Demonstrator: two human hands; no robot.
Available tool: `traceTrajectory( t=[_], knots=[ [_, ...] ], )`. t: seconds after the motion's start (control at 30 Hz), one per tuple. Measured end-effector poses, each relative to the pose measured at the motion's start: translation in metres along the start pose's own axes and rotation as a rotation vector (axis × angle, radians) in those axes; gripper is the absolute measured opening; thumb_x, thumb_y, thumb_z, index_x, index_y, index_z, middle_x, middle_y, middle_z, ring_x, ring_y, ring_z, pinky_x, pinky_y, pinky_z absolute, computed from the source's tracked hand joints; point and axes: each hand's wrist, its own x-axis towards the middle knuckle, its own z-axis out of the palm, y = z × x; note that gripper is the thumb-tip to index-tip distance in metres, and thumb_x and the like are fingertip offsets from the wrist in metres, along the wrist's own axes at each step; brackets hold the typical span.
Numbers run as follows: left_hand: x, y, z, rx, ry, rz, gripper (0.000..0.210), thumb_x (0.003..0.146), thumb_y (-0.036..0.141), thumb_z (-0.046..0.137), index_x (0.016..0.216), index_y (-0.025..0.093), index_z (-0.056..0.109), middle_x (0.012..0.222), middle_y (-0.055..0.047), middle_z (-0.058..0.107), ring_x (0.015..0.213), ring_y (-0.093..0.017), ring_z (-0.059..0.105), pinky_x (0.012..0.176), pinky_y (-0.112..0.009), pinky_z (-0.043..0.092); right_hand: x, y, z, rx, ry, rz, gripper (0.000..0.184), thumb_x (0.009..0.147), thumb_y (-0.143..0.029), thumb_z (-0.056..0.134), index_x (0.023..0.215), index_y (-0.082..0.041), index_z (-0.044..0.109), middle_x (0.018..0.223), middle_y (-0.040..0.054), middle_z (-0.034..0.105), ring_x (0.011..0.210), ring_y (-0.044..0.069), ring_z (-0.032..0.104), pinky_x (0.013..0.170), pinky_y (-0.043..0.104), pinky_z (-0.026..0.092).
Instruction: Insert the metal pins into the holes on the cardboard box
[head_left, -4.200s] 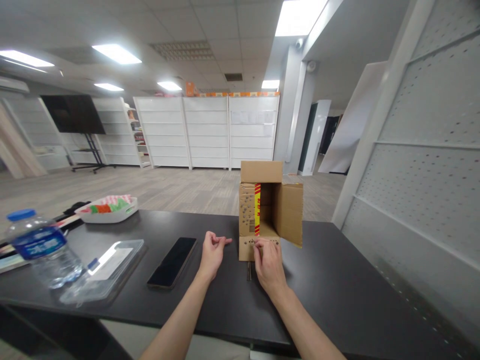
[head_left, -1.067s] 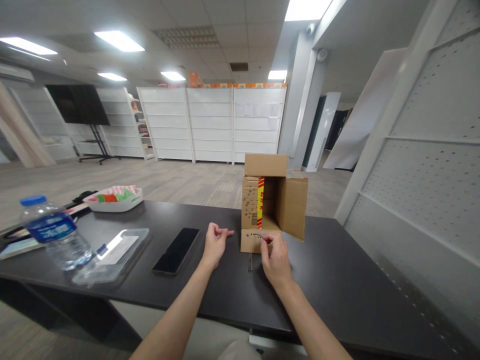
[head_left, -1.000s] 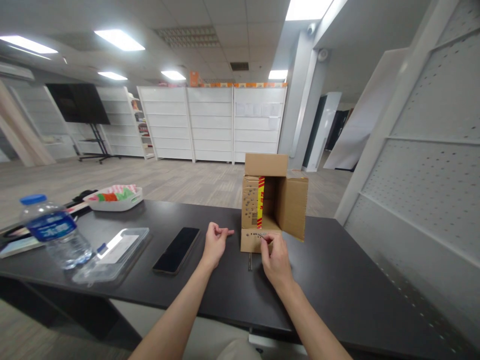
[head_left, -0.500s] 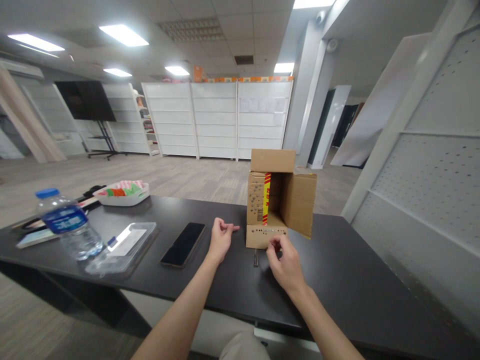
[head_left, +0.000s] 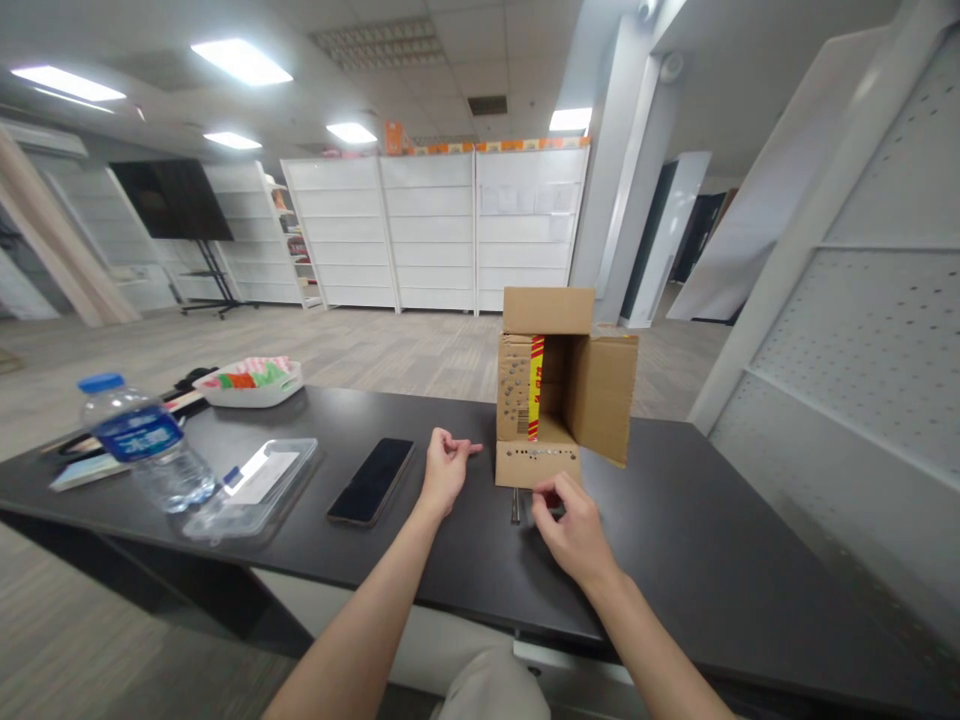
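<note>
An open cardboard box point(head_left: 604, 395) stands on the dark table, its lower flap point(head_left: 517, 475) hanging at the front. Holes and small round metallic dots mark that flap and the left flap point(head_left: 513, 385), beside a yellow-and-red strip point(head_left: 536, 390). Just below the lower flap lie slim metal pieces point(head_left: 515, 507) that look like screws. My right hand point(head_left: 574, 525) is beside them, its thumb and fingers pinched; whatever is between them is too small to tell. My left hand point(head_left: 448, 470) is left of the box, fingers curled together with one fingertip pointing right; its contents are hidden.
A phone point(head_left: 373, 481) lies left of my left hand. Farther left are a clear plastic case point(head_left: 292, 490), a water bottle point(head_left: 146, 440) and a white basket point(head_left: 255, 392) of colourful packets. A perforated white panel point(head_left: 847, 400) rises past the table's right side.
The view has shifted slightly, so the box and table items sit a little higher and to the right. Both hands keep nearly the same pose, with the right fingers slightly moved.
</note>
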Motion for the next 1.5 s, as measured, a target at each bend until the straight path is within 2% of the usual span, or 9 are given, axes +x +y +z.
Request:
traceTrajectory(
  t=[0.3,0.63,0.97,1.5],
  knots=[
    [0.001,0.0,0.0,0.014,0.001,-0.005,0.034,0.077,0.024,0.06,0.077,0.022,0.027,0.067,0.009,0.047,0.079,-0.019,0.07,0.07,-0.02,0.04,-0.003,-0.001,-0.002,-0.046,-0.173,-0.03,0.01,0.081,-0.012,0.048,0.076,-0.02,0.051,0.073,0.0004,0.051,0.07,0.015,0.05,0.065,0.026,0.038],
    [0.002,-0.002,0.0,-0.007,0.002,0.006,0.034,0.076,0.025,0.061,0.078,0.022,0.027,0.068,0.009,0.043,0.077,-0.017,0.07,0.071,-0.02,0.042,-0.005,-0.009,-0.005,-0.143,-0.356,-0.057,0.014,0.075,-0.007,0.049,0.076,-0.02,0.053,0.079,0.0009,0.057,0.075,0.016,0.051,0.07,0.026,0.038],
    [0.002,-0.001,0.0,0.01,0.012,-0.002,0.036,0.075,0.026,0.062,0.078,0.022,0.027,0.069,0.009,0.043,0.076,-0.018,0.07,0.07,-0.021,0.042,-0.002,-0.014,-0.005,-0.176,-0.418,-0.081,0.015,0.072,-0.005,0.05,0.073,-0.02,0.051,0.074,-0.0008,0.055,0.071,0.014,0.05,0.067,0.025,0.035],
    [0.001,0.002,0.0,0.006,0.013,-0.01,0.037,0.074,0.028,0.064,0.077,0.022,0.027,0.066,0.01,0.045,0.078,-0.019,0.07,0.072,-0.022,0.043,-0.001,-0.013,-0.005,-0.164,-0.417,-0.094,0.017,0.072,-0.004,0.049,0.076,-0.02,0.051,0.079,-0.0001,0.055,0.078,0.015,0.052,0.071,0.026,0.037]
  ],
)
